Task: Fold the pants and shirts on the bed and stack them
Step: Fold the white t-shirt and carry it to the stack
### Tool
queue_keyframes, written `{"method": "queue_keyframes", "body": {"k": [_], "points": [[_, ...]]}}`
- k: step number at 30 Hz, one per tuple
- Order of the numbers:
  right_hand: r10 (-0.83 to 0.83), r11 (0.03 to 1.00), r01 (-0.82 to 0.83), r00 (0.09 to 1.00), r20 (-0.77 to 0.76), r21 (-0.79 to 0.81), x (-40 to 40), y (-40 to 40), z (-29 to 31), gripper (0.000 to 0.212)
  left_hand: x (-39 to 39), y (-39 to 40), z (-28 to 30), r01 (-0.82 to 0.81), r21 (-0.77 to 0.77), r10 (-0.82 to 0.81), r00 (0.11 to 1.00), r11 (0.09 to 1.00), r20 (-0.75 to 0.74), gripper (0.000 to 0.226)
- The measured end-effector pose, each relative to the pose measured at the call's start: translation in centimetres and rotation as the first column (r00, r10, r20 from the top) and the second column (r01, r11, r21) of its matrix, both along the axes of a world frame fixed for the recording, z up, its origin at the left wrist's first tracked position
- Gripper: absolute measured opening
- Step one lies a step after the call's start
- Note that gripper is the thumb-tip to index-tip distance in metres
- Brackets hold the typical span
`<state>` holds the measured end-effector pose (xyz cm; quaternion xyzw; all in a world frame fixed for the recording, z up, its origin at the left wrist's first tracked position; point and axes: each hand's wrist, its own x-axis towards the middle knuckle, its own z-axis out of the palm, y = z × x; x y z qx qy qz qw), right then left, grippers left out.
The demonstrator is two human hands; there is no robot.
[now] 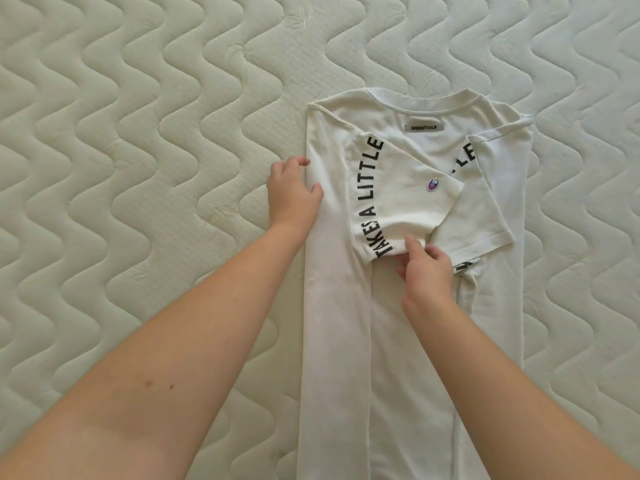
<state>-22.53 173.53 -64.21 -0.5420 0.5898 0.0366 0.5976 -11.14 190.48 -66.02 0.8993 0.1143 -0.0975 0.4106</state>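
A white shirt [398, 306] is lying lengthwise on the quilted bed [138, 133], both long sides folded inward, collar at the far end. The left hand [294, 195] is resting on the shirt's left folded edge, fingers loosely curled, gripping nothing. The right hand [427, 268] is pinching the hem of the folded-in left sleeve [405, 199], which is overlapping the right sleeve [478, 209].

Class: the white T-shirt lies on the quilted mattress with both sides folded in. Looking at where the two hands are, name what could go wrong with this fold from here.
1. The right hand pinches the hem of the left sleeve; tugging might drag the sleeve askew or undo its fold.
2. The left hand touches only the T-shirt edge, so the long panel could slide on the mattress.
3. The right sleeve lies loose and angled; it may bunch later.
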Motion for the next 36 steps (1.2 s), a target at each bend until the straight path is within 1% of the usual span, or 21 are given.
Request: {"method": "queue_keyframes", "body": {"k": [1,3,5,8,10,14,16,17,18,19,20,22,23,25,27,29,31,32,34,35,36], "points": [[0.037,0.999,-0.036,0.999,0.013,-0.030,0.0,-0.4,0.1,0.039,0.6,-0.3,0.1,0.095,0.043,-0.097,0.994,0.995,0.043,0.037],[0.106,0.992,-0.106,0.994,0.003,-0.071,0.3,-1.3,0.2,0.043,2.0,-1.1,0.2,0.303,0.102,-0.310,0.949,0.948,0.059,0.037],[0.133,0.989,-0.134,0.991,-0.021,-0.069,1.1,-2.3,0.1,0.051,3.9,-2.3,0.2,0.484,0.178,-0.494,0.870,0.857,0.012,0.043],[0.126,0.992,-0.126,0.992,-0.028,-0.016,2.7,-3.5,-0.2,0.059,7.3,-4.7,0.4,0.659,0.321,-0.669,0.737,0.680,-0.097,0.056],[0.145,0.989,-0.144,0.989,-0.029,0.019,3.4,-3.7,-0.4,0.063,9.3,-6.2,0.6,0.713,0.419,-0.717,0.673,0.562,-0.184,0.060],[0.138,0.989,-0.138,0.990,0.009,0.049,3.1,-3.8,-0.9,0.067,12.3,-8.6,1.4,0.715,0.535,-0.714,0.648,0.451,-0.264,0.033],[0.149,0.989,-0.149,0.989,0.015,-0.018,2.4,-4.2,-0.9,0.064,13.0,-9.4,1.7,0.720,0.598,-0.727,0.612,0.351,-0.310,0.024],[0.192,0.979,-0.191,0.981,0.001,-0.073,2.0,-4.3,-0.9,0.061,13.2,-9.7,1.7,0.718,0.618,-0.737,0.599,0.321,-0.313,0.021],[0.249,0.962,-0.249,0.968,-0.016,-0.117,1.5,-4.4,-0.9,0.057,13.2,-9.7,1.6,0.711,0.623,-0.747,0.597,0.326,-0.291,0.020],[0.299,0.943,-0.300,0.954,-0.029,-0.141,1.0,-4.4,-0.9,0.051,13.1,-9.7,1.3,0.704,0.609,-0.752,0.609,0.365,-0.252,0.020],[0.341,0.926,-0.343,0.939,-0.044,-0.155,0.5,-4.5,-0.9,0.044,12.9,-9.5,1.0,0.694,0.575,-0.741,0.637,0.432,-0.212,0.020],[0.416,0.877,-0.434,0.901,-0.125,-0.206,-0.4,-4.6,-0.9,0.029,12.2,-9.1,0.2,0.664,0.486,-0.690,0.706,0.568,-0.158,0.020],[0.443,0.850,-0.474,0.879,-0.176,-0.230,-0.7,-4.7,-0.8,0.024,11.9,-9.0,-0.3,0.643,0.458,-0.669,0.732,0.614,-0.131,0.019],[0.458,0.818,-0.514,0.853,-0.250,-0.257,-1.0,-4.8,-0.4,0.018,11.3,-9.0,-1.1,0.612,0.417,-0.645,0.760,0.672,-0.075,0.017],[0.459,0.806,-0.527,0.844,-0.276,-0.270,-0.9,-4.8,-0.1,0.018,11.0,-8.9,-1.5,0.599,0.382,-0.636,0.771,0.704,-0.036,0.015],[0.488,0.797,-0.548,0.832,-0.264,-0.252,-0.5,-4.9,0.2,0.023,11.0,-9.0,-1.7,0.605,0.353,-0.638,0.769,0.714,-0.027,0.014],[0.470,0.833,-0.509,0.858,-0.206,-0.216,0.2,-5.0,0.4,0.039,11.3,-9.1,-1.5,0.619,0.352,-0.646,0.762,0.702,-0.050,0.013],[0.438,0.858,-0.469,0.881,-0.180,-0.209,0.7,-5.1,0.5,0.048,11.5,-9.1,-1.4,0.631,0.367,-0.655,0.752,0.683,-0.074,0.012],[0.351,0.905,-0.376,0.925,-0.148,-0.200,1.9,-5.4,0.6,0.058,12.1,-9.1,-1.0,0.680,0.399,-0.690,0.710,0.615,-0.145,0.014],[0.297,0.935,-0.315,0.946,-0.128,-0.162,2.6,-5.6,0.7,0.062,12.4,-9.1,-0.8,0.704,0.405,-0.706,0.686,0.583,-0.175,0.017],[0.228,0.967,-0.237,0.969,-0.096,-0.091,3.2,-5.7,0.8,0.065,12.7,-9.0,-0.7,0.721,0.408,-0.718,0.668,0.560,-0.194,0.019]]}}
